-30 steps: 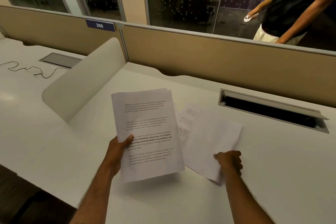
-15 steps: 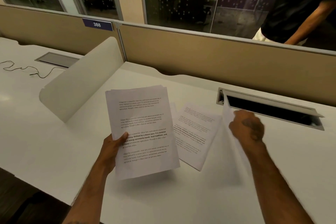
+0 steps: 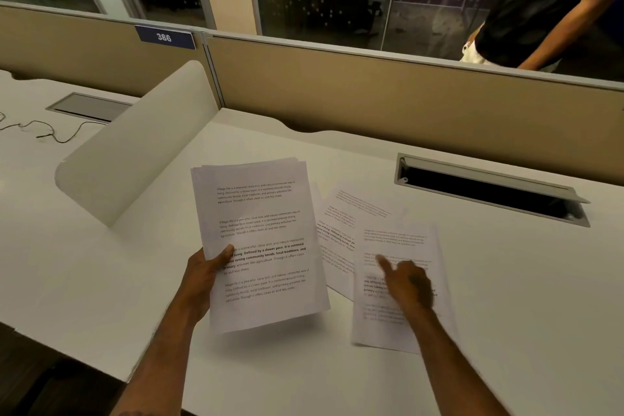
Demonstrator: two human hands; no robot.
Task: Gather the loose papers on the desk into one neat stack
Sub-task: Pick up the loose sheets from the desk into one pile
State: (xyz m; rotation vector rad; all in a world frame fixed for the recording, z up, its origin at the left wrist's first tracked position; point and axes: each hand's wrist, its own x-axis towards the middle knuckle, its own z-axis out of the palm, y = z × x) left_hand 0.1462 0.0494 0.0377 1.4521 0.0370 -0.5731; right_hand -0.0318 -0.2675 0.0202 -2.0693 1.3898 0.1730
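Observation:
My left hand grips a stack of printed papers by its left edge, tilted up above the white desk. To its right, my right hand is on a loose printed sheet, text side up, with the index finger stretched out. Hand and sheet are both blurred, and the thumb is hidden. That sheet lies partly over another printed sheet flat on the desk, whose left side is hidden behind the stack.
An open cable slot is sunk into the desk at the back right. A curved white divider stands to the left, with a thin cable beyond it. A beige partition closes the back; a person stands behind it.
My right hand lifted the blank-side-up sheet, turned it over, and brought it down text side up over the lower sheet. The left hand kept the stack almost still.

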